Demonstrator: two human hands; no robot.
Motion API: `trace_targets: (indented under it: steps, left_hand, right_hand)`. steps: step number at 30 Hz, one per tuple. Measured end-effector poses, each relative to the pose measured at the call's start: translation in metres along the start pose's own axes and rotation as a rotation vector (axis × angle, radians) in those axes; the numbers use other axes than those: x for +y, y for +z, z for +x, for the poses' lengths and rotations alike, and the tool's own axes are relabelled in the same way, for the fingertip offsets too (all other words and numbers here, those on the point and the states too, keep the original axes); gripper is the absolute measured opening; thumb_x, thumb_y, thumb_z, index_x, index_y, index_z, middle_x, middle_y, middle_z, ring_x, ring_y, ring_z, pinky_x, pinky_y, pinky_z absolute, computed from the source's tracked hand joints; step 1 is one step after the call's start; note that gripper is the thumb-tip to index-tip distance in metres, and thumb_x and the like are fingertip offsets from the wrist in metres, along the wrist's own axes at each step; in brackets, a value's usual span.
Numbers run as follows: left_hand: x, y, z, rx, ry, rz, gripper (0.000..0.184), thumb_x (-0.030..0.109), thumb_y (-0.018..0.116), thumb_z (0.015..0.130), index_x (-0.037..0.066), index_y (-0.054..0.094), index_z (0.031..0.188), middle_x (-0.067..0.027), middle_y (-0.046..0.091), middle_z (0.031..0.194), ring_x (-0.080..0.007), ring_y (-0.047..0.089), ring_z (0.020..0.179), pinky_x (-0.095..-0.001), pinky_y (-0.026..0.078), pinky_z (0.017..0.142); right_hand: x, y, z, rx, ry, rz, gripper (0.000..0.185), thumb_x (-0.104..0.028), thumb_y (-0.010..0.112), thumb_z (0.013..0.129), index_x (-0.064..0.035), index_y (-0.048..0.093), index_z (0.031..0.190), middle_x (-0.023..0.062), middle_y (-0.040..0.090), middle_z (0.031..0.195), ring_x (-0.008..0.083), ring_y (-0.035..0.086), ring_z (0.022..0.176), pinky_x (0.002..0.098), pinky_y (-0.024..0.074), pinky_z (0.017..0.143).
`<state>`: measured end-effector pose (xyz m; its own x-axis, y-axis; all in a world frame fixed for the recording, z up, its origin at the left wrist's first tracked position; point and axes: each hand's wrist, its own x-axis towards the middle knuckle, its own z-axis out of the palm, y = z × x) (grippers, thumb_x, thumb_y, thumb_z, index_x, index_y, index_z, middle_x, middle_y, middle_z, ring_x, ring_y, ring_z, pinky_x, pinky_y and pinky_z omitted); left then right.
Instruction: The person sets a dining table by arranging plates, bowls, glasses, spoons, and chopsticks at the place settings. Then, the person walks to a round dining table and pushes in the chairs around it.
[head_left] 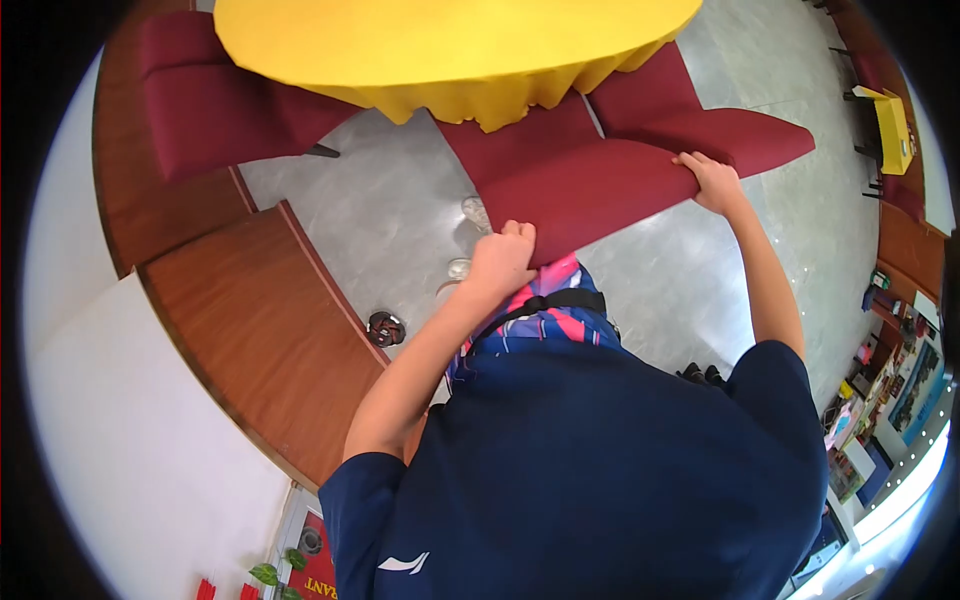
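Observation:
A chair with a dark red cover stands right in front of me, its seat facing the round table draped in a yellow cloth. My left hand grips the left end of the chair's backrest, fingers curled over the top edge. At the right end of the same backrest, my right hand is closed over the edge, with its fingertips on the far side. Part of the seat is hidden under the hanging cloth.
Another red chair adjoins on the right, and a further red chair stands at the left. Brown wood panelling runs along the left wall. A dark round object lies on the grey floor. Cluttered shelves are at far right.

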<state>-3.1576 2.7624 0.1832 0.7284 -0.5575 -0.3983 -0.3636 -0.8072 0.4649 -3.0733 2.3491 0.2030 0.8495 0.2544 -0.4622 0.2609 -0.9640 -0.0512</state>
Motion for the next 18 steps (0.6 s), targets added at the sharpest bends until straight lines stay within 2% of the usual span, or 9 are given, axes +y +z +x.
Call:
trace_targets:
  steps: [5,8,10,12,14,15,16,17,18]
  left_hand:
    - [-0.011,0.004,-0.018,0.044,0.093,-0.004,0.060,0.035,0.084,0.065,0.000,0.054,0.103,-0.0170,0.063,0.091,-0.0336,0.069,0.077,-0.0417,0.058,0.066]
    - [-0.021,0.001,-0.029,-0.012,0.107,-0.088,0.063,0.033,0.082,0.069,-0.002,0.057,0.115,-0.0214,0.066,0.100,-0.0345,0.070,0.081,-0.0439,0.058,0.072]
    - [-0.032,0.001,-0.042,0.053,0.196,-0.283,0.067,0.030,0.076,0.074,0.003,0.056,0.132,-0.0232,0.065,0.118,-0.0379,0.070,0.090,-0.0439,0.057,0.083]
    - [-0.050,0.000,-0.057,0.013,0.220,-0.473,0.065,0.029,0.073,0.078,0.007,0.054,0.136,-0.0213,0.063,0.125,-0.0380,0.069,0.097,-0.0436,0.055,0.087]
    - [-0.070,0.004,-0.080,-0.032,0.247,-0.664,0.064,0.028,0.069,0.081,0.012,0.052,0.141,-0.0194,0.060,0.132,-0.0382,0.067,0.103,-0.0432,0.053,0.092]
    - [-0.082,0.012,-0.091,0.018,0.262,-0.759,0.060,0.028,0.067,0.083,0.013,0.053,0.140,-0.0176,0.061,0.132,-0.0368,0.066,0.106,-0.0427,0.052,0.093]
    - [-0.096,0.019,-0.102,0.069,0.277,-0.854,0.056,0.027,0.065,0.086,0.015,0.054,0.139,-0.0158,0.062,0.131,-0.0354,0.065,0.110,-0.0422,0.052,0.094]
    - [-0.111,0.026,-0.119,0.135,0.252,-0.811,0.052,0.027,0.063,0.087,0.012,0.056,0.136,-0.0219,0.062,0.126,-0.0357,0.065,0.108,-0.0432,0.050,0.093]
    - [-0.127,0.032,-0.140,0.184,0.154,-0.818,0.050,0.026,0.063,0.087,0.011,0.057,0.135,-0.0208,0.065,0.123,-0.0342,0.066,0.107,-0.0418,0.050,0.093]
  right_hand:
    - [-0.018,0.021,-0.025,0.036,0.092,0.070,0.057,0.001,0.062,0.074,-0.0244,0.055,0.125,0.0020,0.062,0.118,0.0305,0.064,0.103,0.0434,0.0543,0.077]
    - [-0.030,0.028,-0.039,0.034,0.145,0.090,0.059,0.003,0.058,0.077,-0.0251,0.053,0.128,0.0044,0.061,0.122,0.0335,0.063,0.106,0.0448,0.0538,0.082]
    - [-0.035,0.039,-0.051,0.109,0.227,0.102,0.062,0.003,0.059,0.078,-0.0256,0.052,0.133,0.0084,0.061,0.123,0.0359,0.062,0.107,0.0443,0.0533,0.086]
    - [-0.023,0.073,-0.060,0.172,0.225,0.108,0.072,0.002,0.058,0.079,-0.0276,0.043,0.143,0.0147,0.057,0.130,0.0379,0.061,0.108,0.0416,0.0521,0.090]
    - [-0.037,0.089,-0.066,0.355,0.609,0.442,0.074,-0.003,0.060,0.084,-0.0245,0.034,0.149,0.0172,0.054,0.137,0.0352,0.064,0.108,0.0443,0.0544,0.088]
    - [-0.096,0.052,-0.071,0.320,0.843,0.907,0.076,-0.020,0.063,0.090,-0.0210,0.022,0.154,0.0179,0.048,0.144,0.0369,0.065,0.107,0.0503,0.0571,0.081]
    - [-0.116,0.065,-0.069,0.407,0.934,1.112,0.079,-0.033,0.065,0.089,-0.0194,0.021,0.154,0.0194,0.045,0.145,0.0364,0.066,0.104,0.0501,0.0581,0.076]
    - [-0.134,0.077,-0.067,0.493,1.019,1.320,0.085,-0.046,0.066,0.088,-0.0177,0.021,0.154,0.0209,0.042,0.146,0.0360,0.067,0.100,0.0499,0.0591,0.071]
    - [-0.173,0.069,-0.065,0.444,1.014,1.430,0.088,-0.053,0.066,0.086,-0.0175,0.022,0.153,0.0218,0.041,0.145,0.0379,0.066,0.103,0.0510,0.0582,0.075]
